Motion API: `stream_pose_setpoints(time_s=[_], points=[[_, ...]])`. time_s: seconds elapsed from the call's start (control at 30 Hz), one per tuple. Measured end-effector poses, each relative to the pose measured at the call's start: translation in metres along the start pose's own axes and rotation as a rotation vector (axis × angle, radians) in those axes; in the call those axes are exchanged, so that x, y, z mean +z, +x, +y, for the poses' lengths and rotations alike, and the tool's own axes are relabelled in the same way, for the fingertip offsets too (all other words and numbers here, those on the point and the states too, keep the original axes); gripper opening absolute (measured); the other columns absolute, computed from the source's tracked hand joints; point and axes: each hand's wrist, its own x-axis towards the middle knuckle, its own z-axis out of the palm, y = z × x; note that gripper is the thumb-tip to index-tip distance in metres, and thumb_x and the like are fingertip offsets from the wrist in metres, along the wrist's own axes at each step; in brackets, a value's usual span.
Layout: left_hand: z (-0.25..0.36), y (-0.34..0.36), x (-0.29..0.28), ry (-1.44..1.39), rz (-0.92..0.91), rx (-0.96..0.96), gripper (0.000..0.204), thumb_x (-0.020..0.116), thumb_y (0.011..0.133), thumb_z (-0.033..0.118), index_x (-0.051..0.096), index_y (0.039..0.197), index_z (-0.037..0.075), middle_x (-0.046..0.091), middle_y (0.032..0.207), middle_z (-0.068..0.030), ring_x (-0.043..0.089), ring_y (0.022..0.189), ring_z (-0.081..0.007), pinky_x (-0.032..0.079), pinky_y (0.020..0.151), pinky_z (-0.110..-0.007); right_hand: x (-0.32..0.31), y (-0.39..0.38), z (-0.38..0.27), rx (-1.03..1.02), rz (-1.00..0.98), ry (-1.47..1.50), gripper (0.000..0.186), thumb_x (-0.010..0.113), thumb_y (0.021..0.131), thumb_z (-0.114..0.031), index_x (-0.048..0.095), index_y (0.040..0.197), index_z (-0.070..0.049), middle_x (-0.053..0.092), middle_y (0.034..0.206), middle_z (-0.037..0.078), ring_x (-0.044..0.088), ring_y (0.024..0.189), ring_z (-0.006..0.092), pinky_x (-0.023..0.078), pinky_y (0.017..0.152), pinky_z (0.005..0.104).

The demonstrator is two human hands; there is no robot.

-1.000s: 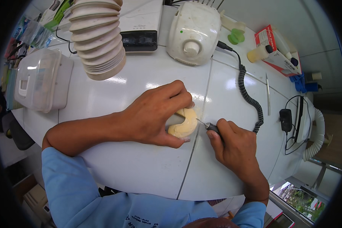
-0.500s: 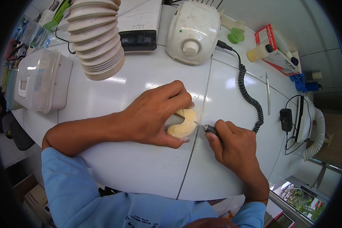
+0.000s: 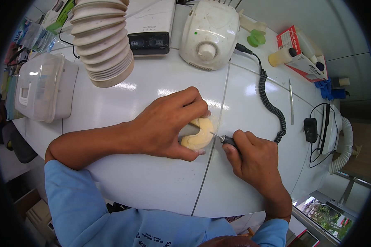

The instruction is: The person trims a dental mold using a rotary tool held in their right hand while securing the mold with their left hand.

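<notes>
A pale yellow, horseshoe-shaped dental plaster model (image 3: 203, 136) lies on the white tiled bench. My left hand (image 3: 169, 121) arches over it and grips its two ends between thumb and fingers. In my right hand (image 3: 253, 158) is a rotary handpiece (image 3: 227, 140) with a dark grip, held like a pen. Its thin metal bur points left and meets the outer curve of the model, or nearly so; I cannot tell if they touch. A little pale dust lies around the model.
A white control unit (image 3: 210, 37) with a knob stands at the back, a coiled black cord (image 3: 271, 103) running from it. A ribbed suction hose (image 3: 105, 45) hangs at back left, near a lidded plastic box (image 3: 47, 86). On the right are a thin metal tool (image 3: 291, 101), a bottle (image 3: 281, 57) and a red-white carton (image 3: 303, 53).
Almost nothing differs. The handpiece tip has shifted very slightly to the left; both hands keep their grip and the model stays in place.
</notes>
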Motion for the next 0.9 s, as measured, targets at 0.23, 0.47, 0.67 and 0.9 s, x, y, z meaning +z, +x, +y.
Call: stream_pose_setpoints(time_s=[0.23, 0.47, 0.67, 0.9], points=[[0.0, 0.0002, 0.0, -0.006, -0.007, -0.004, 0.076, 0.101, 0.07, 0.031, 0.068, 0.13, -0.003, 0.057, 0.117, -0.0141, 0.065, 0.101, -0.0306, 0.058, 0.084, -0.04, 0.0011, -0.0001, -0.0015, 0.026, -0.001, -0.007, 0.032, 0.079, 0.104, -0.039, 0.065, 0.095, -0.011, 0.058, 0.069, 0.005, 0.061, 0.05, 0.0255, 0.047, 0.047, 0.0399], [0.0004, -0.0007, -0.0006, -0.006, -0.011, -0.005, 0.077, 0.1, 0.07, 0.03, 0.068, 0.131, -0.002, 0.057, 0.118, -0.014, 0.064, 0.101, -0.0298, 0.057, 0.084, -0.04, -0.0001, 0.0, -0.0008, -0.005, -0.019, -0.002, 0.032, 0.08, 0.103, -0.039, 0.065, 0.095, -0.011, 0.057, 0.069, 0.005, 0.061, 0.05, 0.0255, 0.047, 0.047, 0.0398], [-0.0002, -0.0005, -0.0001, 0.001, -0.013, -0.005, 0.077, 0.1, 0.07, 0.03, 0.068, 0.131, -0.001, 0.057, 0.118, -0.0139, 0.064, 0.102, -0.029, 0.057, 0.084, -0.04, 0.0005, 0.0002, -0.0008, 0.021, 0.007, -0.002, 0.032, 0.08, 0.103, -0.039, 0.065, 0.095, -0.011, 0.057, 0.069, 0.005, 0.061, 0.05, 0.0257, 0.047, 0.048, 0.0396], [0.0003, 0.0002, -0.0002, 0.0, -0.015, -0.01, 0.076, 0.101, 0.07, 0.03, 0.068, 0.13, -0.001, 0.057, 0.119, -0.0139, 0.065, 0.102, -0.0288, 0.058, 0.084, -0.04, 0.0008, 0.0003, -0.0025, 0.027, -0.001, 0.004, 0.032, 0.08, 0.103, -0.038, 0.065, 0.095, -0.011, 0.057, 0.07, 0.005, 0.061, 0.05, 0.0259, 0.047, 0.048, 0.0398]])
